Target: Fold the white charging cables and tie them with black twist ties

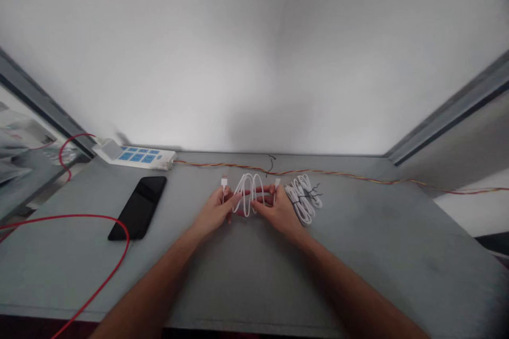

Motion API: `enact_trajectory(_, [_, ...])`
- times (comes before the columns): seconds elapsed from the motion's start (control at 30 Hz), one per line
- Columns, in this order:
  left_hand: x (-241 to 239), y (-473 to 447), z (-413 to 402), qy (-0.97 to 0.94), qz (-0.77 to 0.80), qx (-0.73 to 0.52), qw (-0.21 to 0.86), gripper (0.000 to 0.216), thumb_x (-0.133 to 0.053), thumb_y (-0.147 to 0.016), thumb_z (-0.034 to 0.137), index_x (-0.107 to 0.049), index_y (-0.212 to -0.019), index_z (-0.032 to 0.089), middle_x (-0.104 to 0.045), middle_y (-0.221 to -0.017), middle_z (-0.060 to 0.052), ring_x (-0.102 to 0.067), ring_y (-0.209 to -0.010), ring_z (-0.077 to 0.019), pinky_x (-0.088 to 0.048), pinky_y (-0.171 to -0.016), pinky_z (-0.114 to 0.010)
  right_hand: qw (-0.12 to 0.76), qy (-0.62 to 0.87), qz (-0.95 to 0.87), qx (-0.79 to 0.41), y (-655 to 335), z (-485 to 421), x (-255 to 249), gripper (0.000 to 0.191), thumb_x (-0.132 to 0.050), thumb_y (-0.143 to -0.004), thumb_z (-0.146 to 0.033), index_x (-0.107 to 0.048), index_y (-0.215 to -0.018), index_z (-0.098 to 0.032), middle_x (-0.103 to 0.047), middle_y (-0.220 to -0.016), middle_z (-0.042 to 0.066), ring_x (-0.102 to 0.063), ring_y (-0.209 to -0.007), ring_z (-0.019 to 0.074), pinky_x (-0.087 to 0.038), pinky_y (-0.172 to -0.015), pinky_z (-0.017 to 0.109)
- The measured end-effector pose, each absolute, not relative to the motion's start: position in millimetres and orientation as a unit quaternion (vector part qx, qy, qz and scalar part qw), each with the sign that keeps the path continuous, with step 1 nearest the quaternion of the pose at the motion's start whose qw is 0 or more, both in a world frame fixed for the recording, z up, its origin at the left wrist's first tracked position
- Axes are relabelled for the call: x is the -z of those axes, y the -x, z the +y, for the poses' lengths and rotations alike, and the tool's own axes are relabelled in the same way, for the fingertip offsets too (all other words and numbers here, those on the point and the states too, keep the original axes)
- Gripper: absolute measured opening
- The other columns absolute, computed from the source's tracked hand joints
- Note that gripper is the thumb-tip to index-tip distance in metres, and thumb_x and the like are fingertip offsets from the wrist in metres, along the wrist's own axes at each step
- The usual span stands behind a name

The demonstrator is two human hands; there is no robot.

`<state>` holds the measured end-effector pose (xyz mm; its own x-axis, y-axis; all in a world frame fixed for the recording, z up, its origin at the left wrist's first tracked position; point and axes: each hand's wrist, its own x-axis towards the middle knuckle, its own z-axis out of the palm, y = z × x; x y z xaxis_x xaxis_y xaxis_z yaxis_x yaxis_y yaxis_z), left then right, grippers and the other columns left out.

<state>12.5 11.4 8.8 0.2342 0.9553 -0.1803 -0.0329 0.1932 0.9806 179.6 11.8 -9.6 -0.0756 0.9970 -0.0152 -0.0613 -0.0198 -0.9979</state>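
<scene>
A white cable (249, 194) hangs in several loops between my two hands over the grey table (246, 270). My left hand (217, 211) pinches one side of the loops, with a white plug end sticking up by its fingers. My right hand (278, 209) grips the other side, a second plug end showing above it. Just right of my right hand lie bundled white cables (304, 198) tied with thin black ties.
A black phone (139, 206) lies face up at the left. A white power strip (135, 154) with blue sockets sits at the back left. A red cable (99, 254) curves across the left side. A twisted red-yellow wire (358, 176) runs along the back wall.
</scene>
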Motion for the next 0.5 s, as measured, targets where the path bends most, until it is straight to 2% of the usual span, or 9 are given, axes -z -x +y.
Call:
enact_trajectory(0.1, [-5.6, -15.5, 10.3, -0.480, 0.468, -0.433, 0.603, 0.042, -0.069, -0.072, 0.045, -0.034, -0.075, 0.022, -0.056, -0.063, 0.007, -0.053, -0.046, -0.0073, -0.032, -0.034, -0.016, 0.479, 0.465, -0.480, -0.569, -178.7, 10.0, 6.3, 0.050, -0.072, -0.063, -0.030, -0.026, -0.080, -0.025, -0.061, -0.098, 0.005, -0.068, -0.079, 0.0194, -0.056, -0.064, 0.033])
enact_trajectory(0.17, [-4.9, -16.7, 10.2, -0.477, 0.470, -0.435, 0.603, 0.039, -0.071, -0.071, 0.042, -0.043, -0.087, 0.021, -0.063, -0.072, 0.004, -0.054, -0.048, -0.0078, -0.033, -0.034, -0.016, 0.470, 0.462, -0.470, -0.588, -178.9, 9.1, 5.8, 0.050, -0.073, -0.063, -0.029, -0.026, -0.081, -0.025, -0.063, -0.097, 0.004, -0.069, -0.076, 0.0200, -0.056, -0.063, 0.033])
enact_trajectory(0.23, [-5.9, -17.1, 10.1, -0.479, 0.466, -0.425, 0.611, 0.047, -0.072, -0.071, 0.039, -0.048, -0.107, 0.020, -0.068, -0.087, -0.002, -0.057, -0.053, -0.0091, -0.033, -0.035, -0.016, 0.472, 0.456, -0.468, -0.592, -179.1, 8.6, 5.9, 0.049, -0.072, -0.064, -0.029, -0.026, -0.081, -0.025, -0.063, -0.097, 0.003, -0.070, -0.072, 0.0191, -0.056, -0.062, 0.033])
enact_trajectory(0.3, [-7.4, -16.6, 9.8, -0.489, 0.453, -0.407, 0.624, 0.049, -0.070, -0.074, 0.038, -0.053, -0.115, 0.018, -0.070, -0.094, -0.006, -0.058, -0.056, -0.0091, -0.032, -0.036, -0.016, 0.480, 0.455, -0.470, -0.584, -179.0, 8.2, 5.7, 0.047, -0.070, -0.065, -0.027, -0.026, -0.081, -0.025, -0.062, -0.096, 0.001, -0.070, -0.067, 0.0176, -0.056, -0.060, 0.032])
enact_trajectory(0.4, [-8.7, -15.0, 9.1, -0.487, 0.447, -0.388, 0.642, 0.037, -0.067, -0.077, 0.039, -0.064, -0.105, 0.014, -0.071, -0.087, -0.008, -0.060, -0.060, -0.0097, -0.028, -0.038, -0.015, 0.495, 0.464, -0.465, -0.569, -178.3, 8.0, 4.1, 0.044, -0.068, -0.065, -0.026, -0.027, -0.080, -0.025, -0.061, -0.092, -0.002, -0.069, -0.064, 0.0162, -0.056, -0.057, 0.030])
enact_trajectory(0.5, [-8.2, -14.0, 8.6, -0.439, 0.466, -0.391, 0.662, 0.036, -0.069, -0.076, 0.039, -0.063, -0.103, 0.015, -0.072, -0.082, -0.008, -0.065, -0.063, -0.0121, -0.026, -0.038, -0.014, 0.502, 0.470, -0.452, -0.569, -177.4, 8.2, 2.5, 0.045, -0.069, -0.063, -0.026, -0.027, -0.079, -0.025, -0.062, -0.089, -0.002, -0.069, -0.066, 0.0167, -0.056, -0.058, 0.030])
